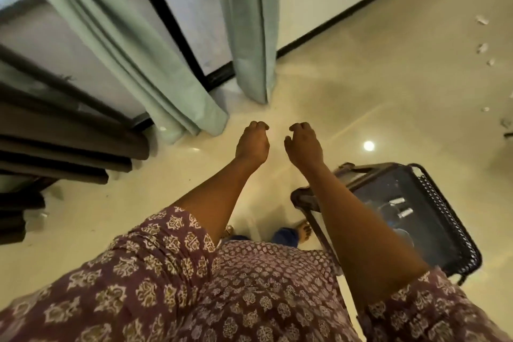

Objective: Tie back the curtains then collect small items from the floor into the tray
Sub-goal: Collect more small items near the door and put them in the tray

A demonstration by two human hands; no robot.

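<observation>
Both arms are extended forward and downward over the pale glossy floor (361, 86). The left hand (253, 144) and right hand (304, 146) hang side by side, apart, each with fingers loosely curled and holding nothing. Ahead and to the left of the left hand, the left green curtain (133, 47) falls loose to the floor, its hem just beyond the fingertips. Directly ahead of both hands, the right green curtain (251, 25) also hangs loose, untied, beside the black door frame (177, 28). Further left of the left hand lies a stack of dark brown folded fabric or panels (69, 144); its nature cannot be determined. Behind and to the right of the right hand, partly under the right forearm, stands a dark tray (433, 230) with a black mesh rim, containing some pale objects too blurred to identify. Well to the right of the right hand, several small white items (482, 48) lie scattered on the floor. Patterned maroon sleeves (155, 253) cover the upper arms.
</observation>
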